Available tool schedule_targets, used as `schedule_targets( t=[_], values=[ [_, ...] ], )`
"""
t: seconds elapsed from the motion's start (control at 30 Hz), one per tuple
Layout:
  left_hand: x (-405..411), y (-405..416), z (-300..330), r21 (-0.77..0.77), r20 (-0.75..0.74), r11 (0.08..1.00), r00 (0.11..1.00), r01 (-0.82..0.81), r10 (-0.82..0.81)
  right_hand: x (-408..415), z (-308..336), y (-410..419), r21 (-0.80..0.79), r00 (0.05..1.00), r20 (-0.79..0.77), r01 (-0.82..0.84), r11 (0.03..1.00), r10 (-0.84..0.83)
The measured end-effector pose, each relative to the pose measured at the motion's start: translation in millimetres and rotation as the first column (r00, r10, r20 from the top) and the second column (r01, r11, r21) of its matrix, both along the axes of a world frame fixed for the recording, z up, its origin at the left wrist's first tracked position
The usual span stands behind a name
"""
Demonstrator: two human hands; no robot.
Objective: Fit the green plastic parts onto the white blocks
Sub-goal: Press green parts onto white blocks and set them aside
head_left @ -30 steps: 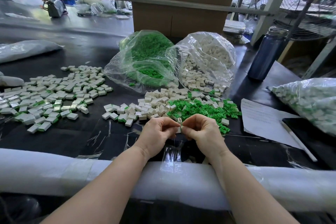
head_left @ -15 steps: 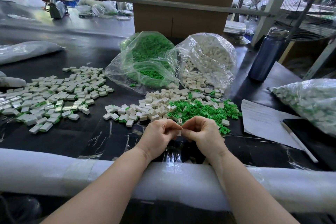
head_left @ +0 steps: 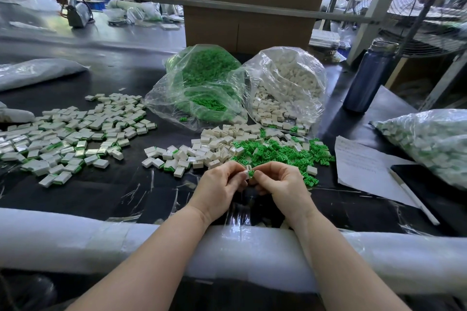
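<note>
My left hand (head_left: 219, 187) pinches a small white block (head_left: 247, 171) at the table's front middle. My right hand (head_left: 280, 183) pinches a green plastic part (head_left: 251, 173) right against that block. Behind the hands lies a heap of loose white blocks (head_left: 214, 144), and to its right a heap of loose green parts (head_left: 280, 153). Further back, an open clear bag of green parts (head_left: 202, 83) and an open clear bag of white blocks (head_left: 288, 83) lie side by side. A wide spread of fitted white-and-green blocks (head_left: 70, 134) covers the left of the table.
A white foam roll (head_left: 75, 240) pads the table's near edge under my forearms. On the right lie a paper sheet (head_left: 364, 166), a pen (head_left: 412, 197) and a bag of fitted blocks (head_left: 429, 144). A dark blue bottle (head_left: 366, 78) stands at the back right, cardboard boxes (head_left: 247, 28) behind.
My hands stay together at the same spot. The fingertips have shifted slightly, and the green part now shows between them against the white block.
</note>
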State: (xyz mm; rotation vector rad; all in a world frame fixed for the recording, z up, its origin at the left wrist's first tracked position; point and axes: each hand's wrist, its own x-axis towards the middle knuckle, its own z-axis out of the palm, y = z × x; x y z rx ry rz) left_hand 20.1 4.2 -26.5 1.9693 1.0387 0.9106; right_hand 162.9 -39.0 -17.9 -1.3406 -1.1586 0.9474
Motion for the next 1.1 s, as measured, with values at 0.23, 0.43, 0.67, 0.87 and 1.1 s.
schedule_targets(
  t=[0.23,0.43,0.67,0.87,1.1],
  values=[
    [-0.9,2.4,-1.8,-0.012,-0.001,1.000,1.000,-0.009,0.009,0.2,-0.9,0.6,-0.003,0.998,0.061,0.009,1.000,-0.008],
    [-1.8,2.0,-0.4,-0.028,0.006,0.999,1.000,-0.016,0.016,-0.7,-1.9,2.4,-0.018,0.993,0.117,0.001,1.000,0.001],
    [-2.3,1.0,0.1,-0.070,-0.029,0.997,1.000,-0.010,0.008,-1.7,-1.0,1.9,-0.027,0.977,0.213,-0.014,1.000,0.019],
    [-2.4,0.1,-0.1,-0.007,-0.107,1.000,0.994,-0.001,0.001,-2.4,-0.7,2.0,-0.044,0.954,0.299,-0.025,0.999,0.037],
    [-0.1,-0.6,-0.2,-0.047,-0.002,0.999,1.000,-0.011,0.011,-1.9,-1.4,1.3,0.013,0.989,0.147,0.015,1.000,-0.017]
  ],
)
